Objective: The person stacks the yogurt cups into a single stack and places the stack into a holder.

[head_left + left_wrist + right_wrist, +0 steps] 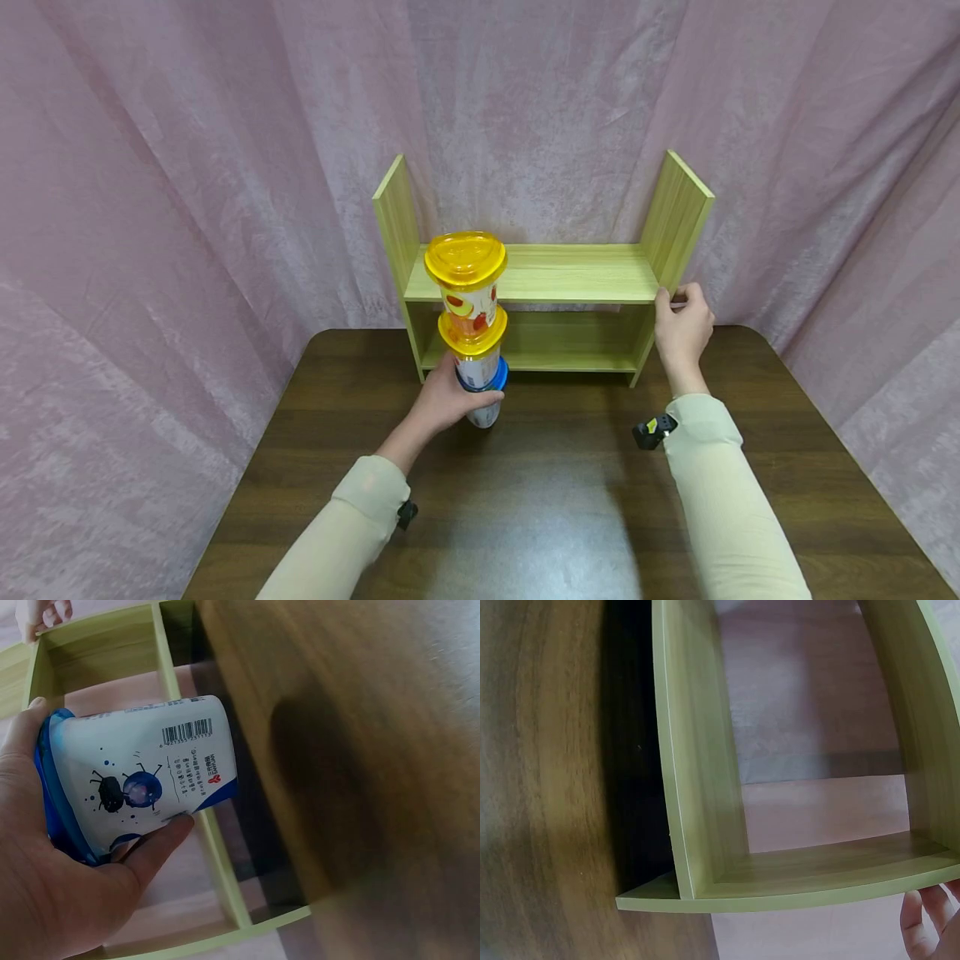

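My left hand (446, 400) grips the lowest of three stacked plastic cups, a white cup (142, 772) with a blue lid (64, 787) and a printed barcode. Above it stands a yellow-lidded cup (480, 369), and on top is another yellow-lidded cup (472, 308) with fruit pictures. The tall stack is in front of the left part of a light wooden shelf (570, 287). At the shelf's right side panel, my right hand (684, 329) holds the front edge, thumb at the front and curled fingers (934, 911) along the outer face.
The shelf has two boards between upright side panels and stands at the back of a dark brown wooden table (555, 483). A pink curtain (540, 108) hangs behind and on both sides. Small black cameras are strapped at both wrists.
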The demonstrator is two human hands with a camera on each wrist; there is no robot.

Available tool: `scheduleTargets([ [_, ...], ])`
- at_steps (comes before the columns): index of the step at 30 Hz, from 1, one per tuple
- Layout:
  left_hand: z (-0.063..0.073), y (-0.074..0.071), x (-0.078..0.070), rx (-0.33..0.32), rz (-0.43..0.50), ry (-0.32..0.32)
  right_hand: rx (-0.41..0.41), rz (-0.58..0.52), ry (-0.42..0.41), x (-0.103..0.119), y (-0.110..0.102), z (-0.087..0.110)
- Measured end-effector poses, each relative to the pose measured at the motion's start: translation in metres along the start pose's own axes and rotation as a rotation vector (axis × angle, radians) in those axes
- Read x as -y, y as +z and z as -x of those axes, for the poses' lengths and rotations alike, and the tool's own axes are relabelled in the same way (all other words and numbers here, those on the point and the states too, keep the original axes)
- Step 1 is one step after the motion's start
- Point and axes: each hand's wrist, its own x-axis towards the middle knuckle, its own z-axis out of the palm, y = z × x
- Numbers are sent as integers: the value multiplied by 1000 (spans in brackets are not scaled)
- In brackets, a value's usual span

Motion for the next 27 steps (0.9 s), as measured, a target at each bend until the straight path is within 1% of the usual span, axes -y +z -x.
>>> scheduleTargets([
  [2,-3,-2,-4,0,7,15,-3,-7,-4,-1,1,0],
  [6,-9,-5,-12,2,4,23,-3,-8,-5,-2,1,0],
  [14,-18,-6,-28,-11,5,36,3,-11,5,-3,0,1],
  [22,-28,-2,-47,12,38,81,-28,-7,-1,-6,0,-2],
  [27,-34,-3,-62,9,42,112,-23,-6,-2,-7,2,-2],
])
